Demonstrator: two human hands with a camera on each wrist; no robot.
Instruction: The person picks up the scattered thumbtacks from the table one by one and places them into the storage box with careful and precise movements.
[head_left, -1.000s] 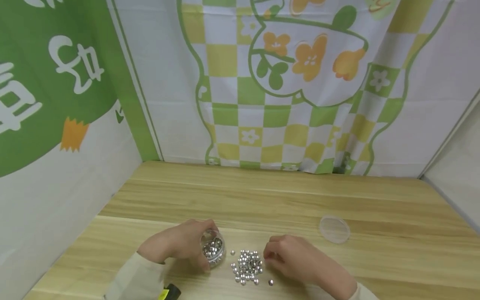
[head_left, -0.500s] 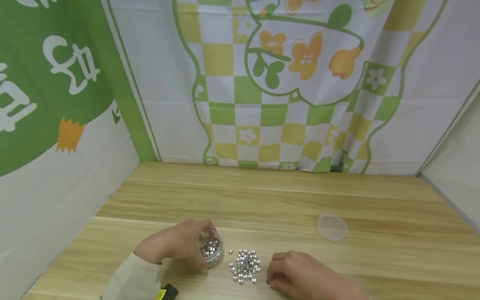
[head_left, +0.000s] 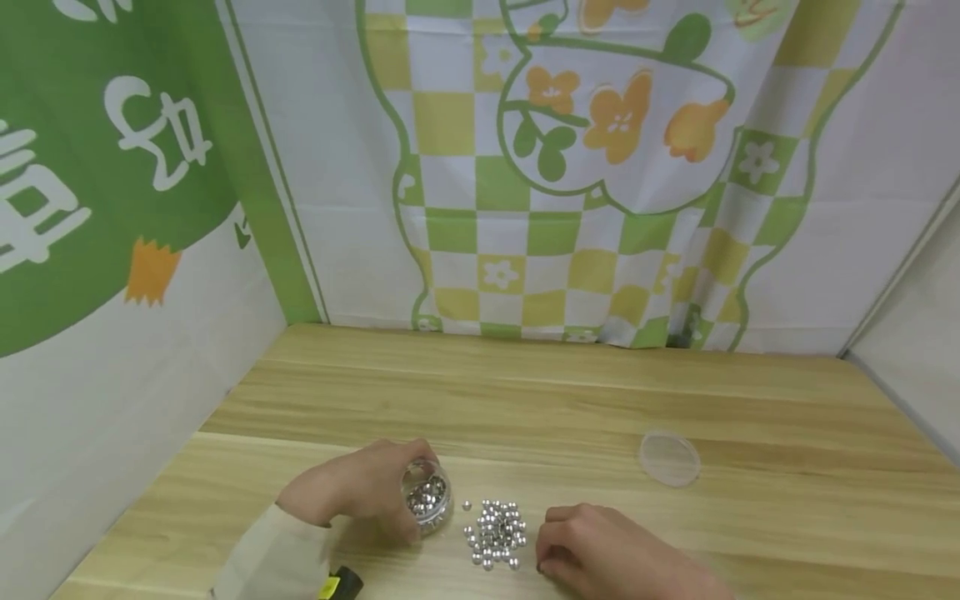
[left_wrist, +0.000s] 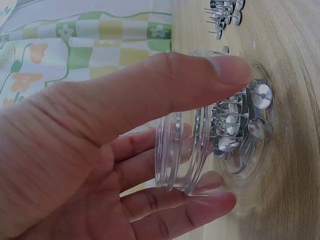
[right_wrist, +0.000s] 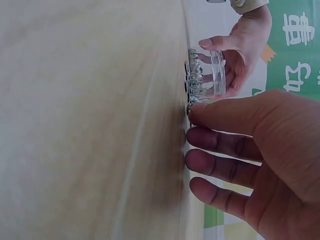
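My left hand (head_left: 363, 487) grips a clear round plastic jar (left_wrist: 166, 172), thumb on one side and fingers on the other. Silver thumbtacks (left_wrist: 231, 122) lie inside the jar, which stands on the table in the left wrist view. To its right, in the head view, is a loose pile of thumbtacks (head_left: 497, 533), several of them heads up. Beside that pile, my right hand (head_left: 607, 554) is low on the tabletop with thumb and forefinger brought together. They pinch a single thumbtack, mostly hidden by the fingertips. Its other fingers (right_wrist: 202, 162) are bent at the table surface.
A clear round lid (head_left: 670, 459) lies flat on the wooden table (head_left: 525, 400), to the right beyond my right hand. A black and yellow object (head_left: 341, 585) shows below my left wrist. A patterned curtain (head_left: 551, 233) hangs behind the table.
My right hand has come down toward the near side, onto the stray thumbtack right of the pile, and now stays there. My left hand keeps holding the jar in place.
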